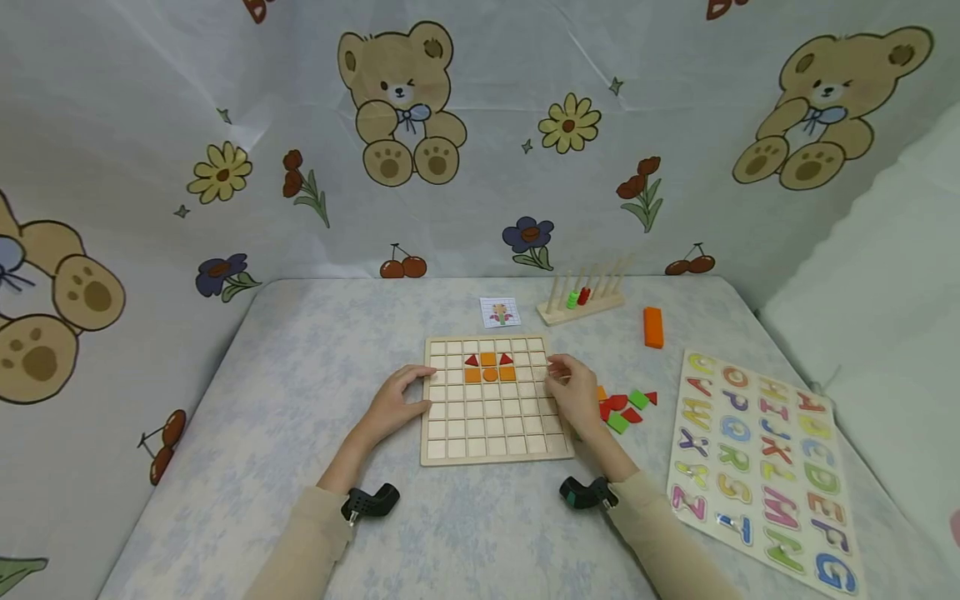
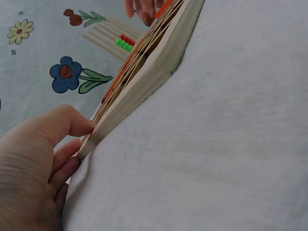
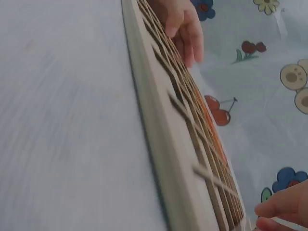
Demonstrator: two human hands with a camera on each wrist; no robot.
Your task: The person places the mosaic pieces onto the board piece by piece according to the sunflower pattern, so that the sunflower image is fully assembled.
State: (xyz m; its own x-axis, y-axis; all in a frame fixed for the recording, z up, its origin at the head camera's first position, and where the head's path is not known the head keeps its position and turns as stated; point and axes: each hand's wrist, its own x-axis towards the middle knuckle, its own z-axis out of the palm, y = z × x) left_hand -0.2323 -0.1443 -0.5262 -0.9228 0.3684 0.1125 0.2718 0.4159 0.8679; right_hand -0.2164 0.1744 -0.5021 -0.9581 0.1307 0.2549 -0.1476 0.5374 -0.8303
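A wooden grid board (image 1: 495, 425) lies flat on the table. On its upper part sit several orange tiles (image 1: 488, 359), one of them round, and two red triangles (image 1: 472, 360). My left hand (image 1: 395, 407) touches the board's left edge with its fingertips and thumb; in the left wrist view the hand (image 2: 45, 149) is seen against that rim. My right hand (image 1: 576, 392) is at the board's right edge, its fingers loosely bent over the rim. No piece shows in it, and the right wrist view catches only some fingers (image 3: 284, 207) close to the rim.
Loose red, green and orange tiles (image 1: 618, 423) lie right of the board. Behind stand a small pattern card (image 1: 500, 312), a peg rack (image 1: 583, 310) with green and red beads, and an orange block (image 1: 653, 327). An alphabet board (image 1: 720, 533) lies at the right.
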